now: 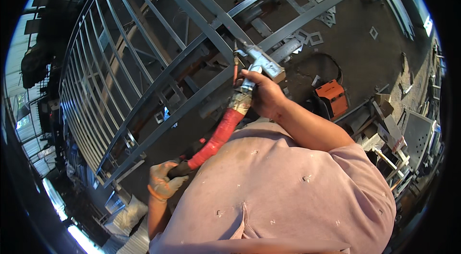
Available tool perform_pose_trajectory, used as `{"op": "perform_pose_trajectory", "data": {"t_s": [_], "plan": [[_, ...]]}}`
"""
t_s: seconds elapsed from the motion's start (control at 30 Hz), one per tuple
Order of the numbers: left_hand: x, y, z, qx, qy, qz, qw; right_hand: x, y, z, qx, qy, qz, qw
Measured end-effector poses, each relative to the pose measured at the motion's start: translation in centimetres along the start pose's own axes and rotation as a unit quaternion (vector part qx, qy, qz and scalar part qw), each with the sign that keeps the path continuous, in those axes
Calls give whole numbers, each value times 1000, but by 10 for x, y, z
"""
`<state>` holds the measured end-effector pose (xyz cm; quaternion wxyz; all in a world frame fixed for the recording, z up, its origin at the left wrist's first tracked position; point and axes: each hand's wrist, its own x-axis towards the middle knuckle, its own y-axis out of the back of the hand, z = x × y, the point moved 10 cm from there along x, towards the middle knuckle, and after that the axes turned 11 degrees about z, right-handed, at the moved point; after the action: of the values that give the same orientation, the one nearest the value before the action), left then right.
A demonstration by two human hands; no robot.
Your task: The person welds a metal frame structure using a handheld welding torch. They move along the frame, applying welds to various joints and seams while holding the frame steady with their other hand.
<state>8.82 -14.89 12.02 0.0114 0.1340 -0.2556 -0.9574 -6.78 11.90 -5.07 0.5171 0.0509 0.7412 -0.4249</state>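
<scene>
The person's two hands worked along one tool line above a large metal frame (312, 17). The right hand (267, 94), bare, was closed around the lower body of a silver hand tool (262, 61), its thumb laid along the near side. The tool was tilted, its narrow nozzle directed up and to the left, near a crossing of the frame's bars; whether the tip touched metal could not be told. A thin reddish line (236, 69) ran close beside the nozzle. Below the grip, a red-wrapped sleeve (220, 135) curved down and to the left in front of the person's shirt (293, 182). At its lower end the left hand (165, 180), in a greyish glove with an orange cuff, was curled around a dark hose (179, 170). The frame, of curved rails joined by many slender bars, spread across the upper left and beyond the tool to the upper right. Cut metal plates (314, 38) lay on the floor (357, 54) beyond the tool. An orange machine (332, 97) stood to the right, and a pale sack (128, 215) lay at lower left.
</scene>
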Motion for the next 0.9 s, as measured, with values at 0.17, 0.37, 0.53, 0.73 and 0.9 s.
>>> {"op": "perform_pose_trajectory", "data": {"t_s": [0.17,0.37,0.53,0.73,0.9], "plan": [[23,22,90,105,51,123,986,40,-22,1,89,-94,-66,989],[83,14,165,240,23,106,965,57,-38,-10,173,-170,-79,967],[123,8,212,264,36,50,963,65,-46,-15,199,-209,-55,956],[150,10,217,251,105,72,960,70,-54,-23,257,-253,-58,931],[165,16,238,287,82,61,952,68,-62,-30,286,-259,-63,920]]}}
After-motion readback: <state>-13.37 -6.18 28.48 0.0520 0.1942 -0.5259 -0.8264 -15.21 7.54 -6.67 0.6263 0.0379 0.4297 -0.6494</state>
